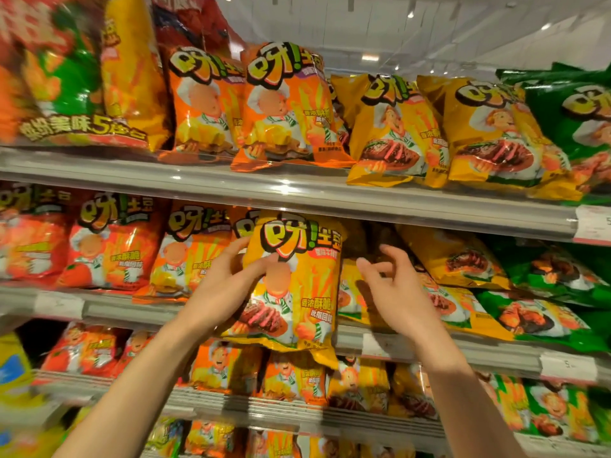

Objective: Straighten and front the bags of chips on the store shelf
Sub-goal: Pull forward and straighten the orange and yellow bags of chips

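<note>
My left hand [231, 279] grips the left edge of a yellow chip bag [307, 292], held upright in front of the middle shelf [109, 309]. The bag hangs past the shelf's front rail and covers part of the row below. My right hand [393, 285] hovers just right of the bag, fingers apart and curled, holding nothing. Behind that hand, yellow bags [453, 259] lie tilted and slumped in a dark gap. Orange bags [188, 256] stand to the left of the held bag.
The top shelf [297, 190] carries orange bags [281, 107], yellow bags [396, 127] and green bags [575, 127] leaning forward. Red bags [112, 242] stand at the middle left, green bags [545, 292] lie slumped at the middle right. Lower shelves hold more bags. Price tags [568, 366] sit on the rails.
</note>
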`<state>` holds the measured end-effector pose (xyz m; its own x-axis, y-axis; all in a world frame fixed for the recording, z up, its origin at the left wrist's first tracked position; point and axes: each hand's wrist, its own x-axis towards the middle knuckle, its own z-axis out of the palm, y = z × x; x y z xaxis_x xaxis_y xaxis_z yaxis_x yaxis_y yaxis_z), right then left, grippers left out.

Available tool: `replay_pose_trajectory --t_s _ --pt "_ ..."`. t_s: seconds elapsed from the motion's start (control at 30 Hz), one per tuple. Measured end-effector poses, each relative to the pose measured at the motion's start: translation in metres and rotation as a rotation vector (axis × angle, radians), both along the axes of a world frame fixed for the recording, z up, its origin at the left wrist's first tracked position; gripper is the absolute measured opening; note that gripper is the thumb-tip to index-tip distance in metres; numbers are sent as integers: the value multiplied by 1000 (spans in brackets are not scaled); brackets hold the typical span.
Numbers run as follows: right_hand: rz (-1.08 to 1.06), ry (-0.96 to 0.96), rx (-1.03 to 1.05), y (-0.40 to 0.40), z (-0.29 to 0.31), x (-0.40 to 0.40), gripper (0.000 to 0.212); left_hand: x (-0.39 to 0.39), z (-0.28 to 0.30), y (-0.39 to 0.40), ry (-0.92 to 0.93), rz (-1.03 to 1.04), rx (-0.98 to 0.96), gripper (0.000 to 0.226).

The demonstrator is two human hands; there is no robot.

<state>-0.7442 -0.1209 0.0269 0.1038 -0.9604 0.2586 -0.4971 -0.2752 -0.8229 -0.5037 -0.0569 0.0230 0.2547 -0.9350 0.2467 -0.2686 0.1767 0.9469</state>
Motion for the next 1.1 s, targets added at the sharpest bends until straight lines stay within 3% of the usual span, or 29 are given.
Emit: replay_pose_trajectory --t_s 0.1,0.3,0.57,0.73,0.9,1.1 --pt "-110 306 3 -39 -7 14 78 12 -3 8 12 36 -42 42" --pt "-55 407 280 -80 -12 35 114 21 -2 12 53 56 -77 41" --pt "-82 194 146 -70 -16 36 89 30 -3 10 90 38 -64 46" --pt "-212 189 53 -62 -4 38 74 33 -1 10 53 68 -72 50" --pt "-228 313 -47 -69 -4 42 53 30 3 9 29 99 -81 45" --pt "-271 338 -144 -88 -21 40 86 32 1 6 8 89 -66 55"
